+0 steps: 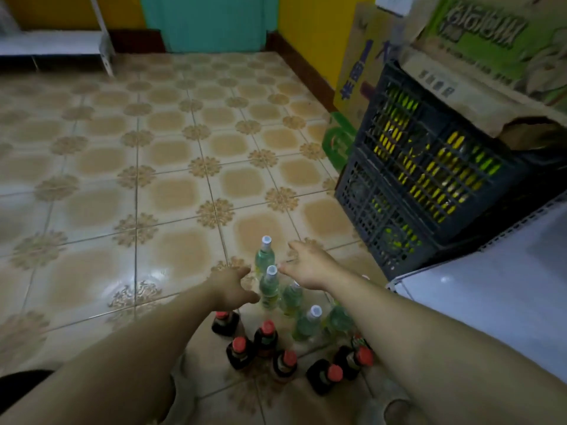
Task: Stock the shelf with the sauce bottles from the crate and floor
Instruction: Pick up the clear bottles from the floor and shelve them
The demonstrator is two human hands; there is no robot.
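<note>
Several bottles stand upright on the tiled floor near my feet. Clear green-tinted bottles with white caps (269, 286) form the far group; the farthest one (265, 254) stands alone at the front. Dark sauce bottles with red caps (266, 334) cluster closer to me. My left hand (231, 285) hovers with spread fingers just left of the white-capped bottles, holding nothing. My right hand (308, 265) hovers just right of them, fingers extended, also empty. A dark plastic crate (429, 167) with yellow-green contents stands at the right.
A white shelf surface (497, 299) lies at the lower right, beside the crate. Cardboard boxes (478, 47) sit on and behind the crate. Another white shelf (58, 44) stands at the far left by the yellow wall. Patterned tile floor (153, 148) stretches ahead.
</note>
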